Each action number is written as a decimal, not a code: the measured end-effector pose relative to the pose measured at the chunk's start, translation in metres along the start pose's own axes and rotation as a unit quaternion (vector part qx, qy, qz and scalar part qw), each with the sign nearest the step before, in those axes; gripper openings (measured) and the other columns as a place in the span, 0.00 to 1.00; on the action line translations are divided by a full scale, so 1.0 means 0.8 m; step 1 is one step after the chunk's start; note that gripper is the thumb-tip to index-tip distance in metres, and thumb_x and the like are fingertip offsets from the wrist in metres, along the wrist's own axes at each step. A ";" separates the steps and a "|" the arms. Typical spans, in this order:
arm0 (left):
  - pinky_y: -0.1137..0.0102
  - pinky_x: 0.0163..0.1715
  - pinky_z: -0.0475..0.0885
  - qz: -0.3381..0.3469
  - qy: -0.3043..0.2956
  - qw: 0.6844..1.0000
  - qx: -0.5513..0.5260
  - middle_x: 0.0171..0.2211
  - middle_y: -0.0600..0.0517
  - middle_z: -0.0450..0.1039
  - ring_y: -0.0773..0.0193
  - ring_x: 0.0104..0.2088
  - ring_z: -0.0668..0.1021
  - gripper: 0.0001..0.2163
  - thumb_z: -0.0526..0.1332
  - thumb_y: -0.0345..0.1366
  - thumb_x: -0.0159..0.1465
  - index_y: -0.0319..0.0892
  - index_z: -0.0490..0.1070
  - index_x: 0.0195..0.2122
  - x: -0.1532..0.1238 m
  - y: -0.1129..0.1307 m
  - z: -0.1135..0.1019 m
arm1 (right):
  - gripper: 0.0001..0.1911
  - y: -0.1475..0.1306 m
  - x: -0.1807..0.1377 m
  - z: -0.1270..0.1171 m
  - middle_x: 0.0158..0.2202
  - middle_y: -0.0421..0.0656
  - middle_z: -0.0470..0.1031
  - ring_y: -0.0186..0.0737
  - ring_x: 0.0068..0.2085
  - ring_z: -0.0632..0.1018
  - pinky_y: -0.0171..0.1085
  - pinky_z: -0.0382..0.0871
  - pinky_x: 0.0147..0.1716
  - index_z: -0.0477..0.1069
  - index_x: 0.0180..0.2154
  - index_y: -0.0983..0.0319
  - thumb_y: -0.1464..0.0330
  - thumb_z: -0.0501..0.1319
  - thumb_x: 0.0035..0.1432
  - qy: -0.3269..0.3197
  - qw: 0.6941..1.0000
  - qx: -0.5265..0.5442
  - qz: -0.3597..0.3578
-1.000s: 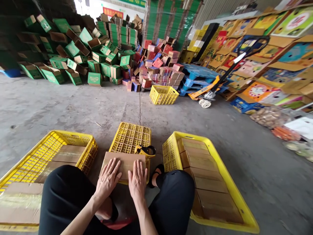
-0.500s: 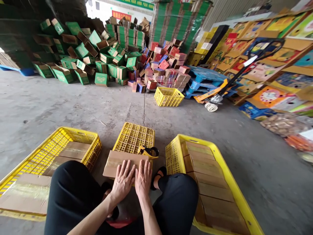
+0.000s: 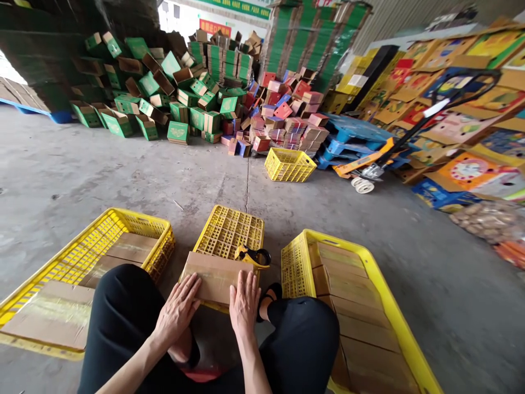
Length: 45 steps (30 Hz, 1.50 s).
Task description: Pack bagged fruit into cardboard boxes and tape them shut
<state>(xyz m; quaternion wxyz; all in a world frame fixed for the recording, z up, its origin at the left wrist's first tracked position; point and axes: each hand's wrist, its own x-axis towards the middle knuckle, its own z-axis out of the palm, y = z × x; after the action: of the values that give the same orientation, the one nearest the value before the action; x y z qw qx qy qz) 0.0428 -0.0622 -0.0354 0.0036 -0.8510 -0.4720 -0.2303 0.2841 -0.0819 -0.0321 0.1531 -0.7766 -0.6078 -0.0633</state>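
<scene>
"While the left hand (image 3: 177, 309) and right hand (image 3: 245, 306) lie flat, gripping nothing, on the brown rectangular cardboard box (image 3: 217, 273), what crowds it?"

"A yellow-and-black tape dispenser (image 3: 252, 255), just beside it on the same upturned yellow plastic crate (image 3: 229, 227)."

"How many of each?"

"One box under the hands, one dispenser, four yellow crates: this one, a left crate (image 3: 164, 257), a right crate (image 3: 294, 268) and a far crate (image 3: 287, 174)."

A rectangular brown cardboard box (image 3: 219, 276) lies on a gridded yellow plastic crate (image 3: 232, 232), before a looped yellow-and-black plastic tool (image 3: 248, 255).
</scene>
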 end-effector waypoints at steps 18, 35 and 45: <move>0.53 0.66 0.71 -0.048 0.028 0.998 -0.022 0.69 0.40 0.67 0.48 0.70 0.69 0.32 0.53 0.32 0.73 0.43 0.47 0.78 -0.014 -0.010 0.010 | 0.24 -0.106 0.021 -0.020 0.59 0.54 0.78 0.53 0.58 0.77 0.49 0.76 0.60 0.72 0.65 0.66 0.76 0.50 0.72 -0.029 0.964 0.135 -0.229; 0.54 0.68 0.70 -0.065 0.017 0.998 -0.012 0.75 0.36 0.56 0.47 0.74 0.63 0.33 0.54 0.26 0.70 0.39 0.51 0.76 -0.007 -0.005 0.013 | 0.30 -0.099 -0.021 -0.005 0.66 0.55 0.74 0.53 0.65 0.74 0.51 0.75 0.63 0.67 0.69 0.69 0.78 0.48 0.70 -0.027 0.956 0.105 -0.272; 0.51 0.69 0.69 -0.041 0.017 0.999 -0.015 0.78 0.38 0.45 0.43 0.76 0.58 0.42 0.56 0.24 0.67 0.41 0.37 0.80 -0.006 -0.003 0.007 | 0.26 -0.096 0.014 -0.023 0.66 0.55 0.73 0.54 0.61 0.76 0.51 0.72 0.61 0.67 0.69 0.66 0.71 0.47 0.75 -0.050 0.971 0.087 -0.219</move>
<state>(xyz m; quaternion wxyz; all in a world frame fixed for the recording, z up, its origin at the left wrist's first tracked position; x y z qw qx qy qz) 0.0403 -0.0636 -0.0427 -0.0108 -0.8270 -0.5024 -0.2519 0.2144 -0.0609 0.0007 0.1721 -0.6108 -0.7728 -0.0035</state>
